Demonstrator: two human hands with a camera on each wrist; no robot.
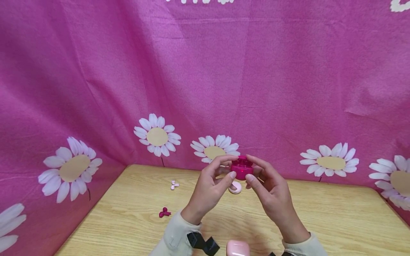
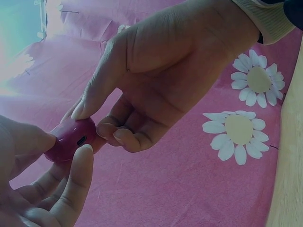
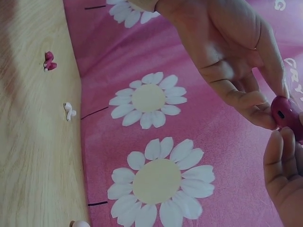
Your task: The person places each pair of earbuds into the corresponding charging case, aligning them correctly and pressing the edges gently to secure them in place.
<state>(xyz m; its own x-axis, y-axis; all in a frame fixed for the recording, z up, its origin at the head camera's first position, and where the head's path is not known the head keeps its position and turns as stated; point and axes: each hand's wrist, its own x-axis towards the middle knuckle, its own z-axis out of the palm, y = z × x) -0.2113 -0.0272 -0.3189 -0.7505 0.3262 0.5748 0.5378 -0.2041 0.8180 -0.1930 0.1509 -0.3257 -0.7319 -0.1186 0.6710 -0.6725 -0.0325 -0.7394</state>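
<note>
A glossy magenta earbud case (image 1: 242, 172) is held up over the back of the table between both hands. Its lid stands raised behind the rounded base in the head view. My left hand (image 1: 207, 189) grips the left side, thumb at the front and index finger at the top. From the other side my right hand (image 1: 272, 190) pinches it the same way. A small charging port shows on the case (image 2: 71, 139) in the left wrist view. The inside of the case is partly hidden by fingers.
Magenta earbuds (image 1: 164, 212) and white earbuds (image 1: 174, 185) lie at the left of the wooden table (image 1: 336, 213). A pale round case (image 1: 235, 187) sits behind the left fingers, and a pink case (image 1: 237, 248) near the front edge. A flowered magenta cloth (image 1: 272, 89) hangs behind.
</note>
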